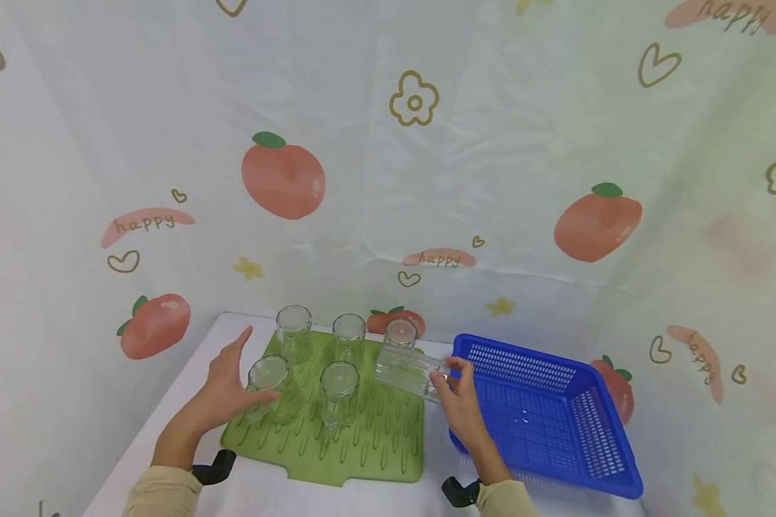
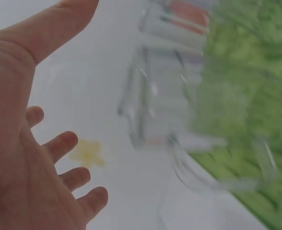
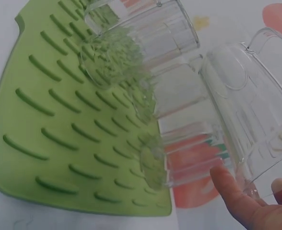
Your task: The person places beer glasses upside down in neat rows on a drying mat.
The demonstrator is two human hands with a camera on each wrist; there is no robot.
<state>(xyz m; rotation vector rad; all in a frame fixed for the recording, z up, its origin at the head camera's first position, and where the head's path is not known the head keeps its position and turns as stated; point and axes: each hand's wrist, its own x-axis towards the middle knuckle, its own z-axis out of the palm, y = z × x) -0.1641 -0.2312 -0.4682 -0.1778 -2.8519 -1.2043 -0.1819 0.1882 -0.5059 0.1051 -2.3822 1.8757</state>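
Note:
My right hand (image 1: pixel 460 406) pinches a clear glass mug (image 1: pixel 404 370) near one end. That mug lies on its side in the air over the right part of a green ridged drying mat (image 1: pixel 388 438). In the right wrist view the mug (image 3: pixel 246 100) shows its handle at the upper right, with fingertips (image 3: pixel 232 191) at its lower end. My left hand (image 1: pixel 223 384) is spread, thumb apart from the fingers, beside the front-left glass mug (image 1: pixel 271 391). A gap separates the left palm (image 2: pixel 30 167) from a blurred mug (image 2: pixel 165 96) in the left wrist view.
More glass mugs stand on the mat: one front centre (image 1: pixel 340 395), one back left (image 1: pixel 294 334), one back middle (image 1: pixel 349 341), one back right (image 1: pixel 401 332). A blue plastic basket (image 1: pixel 595 474) sits right of the mat. A printed curtain (image 1: pixel 491 143) hangs behind the white table (image 1: pixel 246 495).

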